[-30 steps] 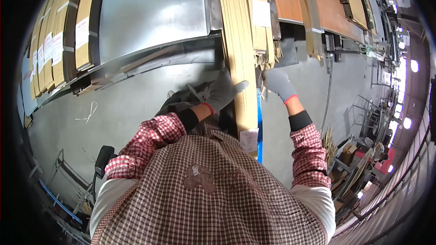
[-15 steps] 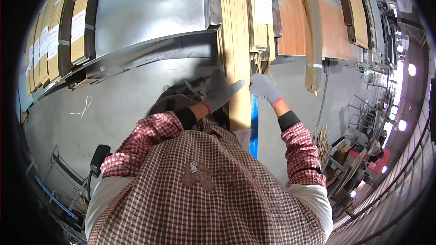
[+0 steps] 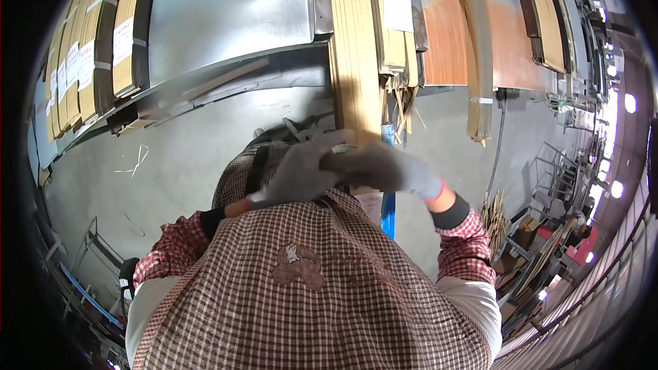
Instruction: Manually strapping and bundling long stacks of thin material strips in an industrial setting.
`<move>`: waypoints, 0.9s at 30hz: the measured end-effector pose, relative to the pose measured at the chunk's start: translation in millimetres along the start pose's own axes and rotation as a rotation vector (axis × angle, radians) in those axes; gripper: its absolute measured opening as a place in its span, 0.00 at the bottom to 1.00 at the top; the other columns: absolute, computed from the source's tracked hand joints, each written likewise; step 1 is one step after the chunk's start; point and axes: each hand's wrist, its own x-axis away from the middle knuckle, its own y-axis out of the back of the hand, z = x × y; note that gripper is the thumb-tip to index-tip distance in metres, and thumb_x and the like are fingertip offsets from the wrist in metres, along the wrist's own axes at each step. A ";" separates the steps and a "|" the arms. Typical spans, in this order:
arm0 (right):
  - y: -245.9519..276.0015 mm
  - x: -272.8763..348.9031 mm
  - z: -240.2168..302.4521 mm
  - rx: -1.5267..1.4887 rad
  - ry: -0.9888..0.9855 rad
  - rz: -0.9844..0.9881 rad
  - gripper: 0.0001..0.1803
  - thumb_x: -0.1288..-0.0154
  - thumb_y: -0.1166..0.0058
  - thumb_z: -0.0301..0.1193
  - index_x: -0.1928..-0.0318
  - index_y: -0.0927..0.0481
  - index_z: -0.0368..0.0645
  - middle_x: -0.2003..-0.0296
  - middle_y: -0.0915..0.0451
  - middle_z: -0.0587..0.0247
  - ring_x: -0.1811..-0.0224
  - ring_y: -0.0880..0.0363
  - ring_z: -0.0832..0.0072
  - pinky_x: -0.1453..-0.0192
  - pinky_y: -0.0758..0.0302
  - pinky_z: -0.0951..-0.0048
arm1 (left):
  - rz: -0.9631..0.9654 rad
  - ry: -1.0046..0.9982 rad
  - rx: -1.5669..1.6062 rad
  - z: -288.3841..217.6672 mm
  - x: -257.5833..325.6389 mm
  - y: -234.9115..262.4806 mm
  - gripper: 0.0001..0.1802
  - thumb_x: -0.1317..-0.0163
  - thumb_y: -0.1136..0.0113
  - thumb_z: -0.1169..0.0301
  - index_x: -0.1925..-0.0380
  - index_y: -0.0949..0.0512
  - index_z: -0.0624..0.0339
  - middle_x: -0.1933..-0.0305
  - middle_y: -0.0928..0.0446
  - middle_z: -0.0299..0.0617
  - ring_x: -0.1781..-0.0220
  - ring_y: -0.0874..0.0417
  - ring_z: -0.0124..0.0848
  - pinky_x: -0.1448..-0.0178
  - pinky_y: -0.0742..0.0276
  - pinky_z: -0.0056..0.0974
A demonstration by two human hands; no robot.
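Grey workshop floor (image 3: 178, 171) surrounds a stack of long tan strips (image 3: 356, 62), its near end toward the wearer's checked apron (image 3: 308, 294). Well left of the stack are labelled tan bundles (image 3: 89, 31); between them and it, a shiny metal sheet (image 3: 229, 14). Just left of the stack's near end is the gloved left hand (image 3: 296, 174). Over that end, the gloved right hand (image 3: 384, 166) has swung across; half a second ago the hands flanked the stack, now they overlap in view. Handling its sides seems paused. Blur hides each grip: whether spread, pressed together or pinching something, I cannot tell. Right of the stack: a blue bar (image 3: 388, 214), then orange-brown sheets (image 3: 442, 34).
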 end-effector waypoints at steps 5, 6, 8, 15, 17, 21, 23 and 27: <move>21.5 50.8 -147.7 0.153 -0.659 -0.250 0.16 0.46 0.46 0.23 0.55 0.16 0.44 0.59 0.16 0.52 0.59 0.16 0.60 0.54 0.21 0.66 | -0.194 0.170 -0.203 107.4 -40.6 13.1 0.26 0.41 0.42 0.75 0.40 0.27 0.67 0.70 0.17 0.45 0.64 0.16 0.30 0.59 0.22 0.33; 3.7 53.8 -185.0 0.197 -0.607 -0.330 0.18 0.47 0.44 0.27 0.53 0.16 0.46 0.59 0.16 0.52 0.58 0.16 0.58 0.54 0.21 0.64 | -0.186 0.134 -0.269 135.6 -65.7 -1.3 0.25 0.38 0.43 0.72 0.40 0.27 0.66 0.66 0.16 0.47 0.61 0.16 0.32 0.54 0.21 0.36; -22.5 -2.9 -200.7 0.154 -0.727 -0.200 0.15 0.46 0.43 0.33 0.57 0.16 0.44 0.62 0.16 0.50 0.60 0.16 0.57 0.55 0.21 0.62 | -0.470 -0.511 -0.465 212.3 -112.5 -53.2 0.23 0.42 0.40 0.72 0.44 0.25 0.64 0.65 0.17 0.46 0.63 0.16 0.34 0.52 0.21 0.37; -62.1 -6.6 -224.1 -0.344 -0.677 -0.861 0.10 0.44 0.42 0.27 0.61 0.18 0.38 0.71 0.17 0.56 0.68 0.18 0.63 0.63 0.24 0.68 | 0.719 -0.220 -1.050 208.6 -195.1 -52.2 0.22 0.30 0.52 0.62 0.40 0.27 0.58 0.40 0.25 0.48 0.40 0.24 0.39 0.37 0.28 0.38; -51.0 1.1 -151.9 -0.094 -0.753 -1.270 0.20 0.40 0.37 0.28 0.49 0.25 0.31 0.63 0.19 0.58 0.65 0.21 0.77 0.61 0.23 0.76 | 0.699 -0.302 -1.042 210.5 -200.9 -52.9 0.22 0.30 0.51 0.62 0.39 0.28 0.55 0.41 0.24 0.46 0.41 0.23 0.40 0.38 0.28 0.39; -99.0 -46.3 -66.9 0.472 -0.947 -0.878 0.56 0.58 0.27 0.40 0.32 0.45 0.31 0.41 0.37 0.30 0.39 0.36 0.38 0.34 0.37 0.50 | 0.360 0.036 -0.597 242.5 -184.7 -54.1 0.14 0.38 0.45 0.69 0.53 0.18 0.55 0.55 0.17 0.46 0.54 0.17 0.39 0.47 0.23 0.43; -103.0 -44.8 -73.8 0.425 -0.928 -0.940 0.54 0.56 0.30 0.39 0.32 0.45 0.31 0.39 0.40 0.30 0.38 0.36 0.39 0.36 0.34 0.51 | 0.298 -0.002 -0.427 250.1 -154.3 -35.8 0.17 0.36 0.46 0.70 0.48 0.20 0.53 0.51 0.18 0.43 0.49 0.19 0.36 0.44 0.24 0.43; -108.4 -39.2 -84.1 0.510 -0.913 -0.942 0.54 0.54 0.32 0.44 0.30 0.46 0.36 0.36 0.41 0.29 0.40 0.33 0.37 0.39 0.31 0.49 | 0.225 -0.226 0.074 198.4 -72.6 24.3 0.30 0.38 0.41 0.73 0.34 0.32 0.50 0.31 0.31 0.41 0.35 0.26 0.36 0.36 0.27 0.37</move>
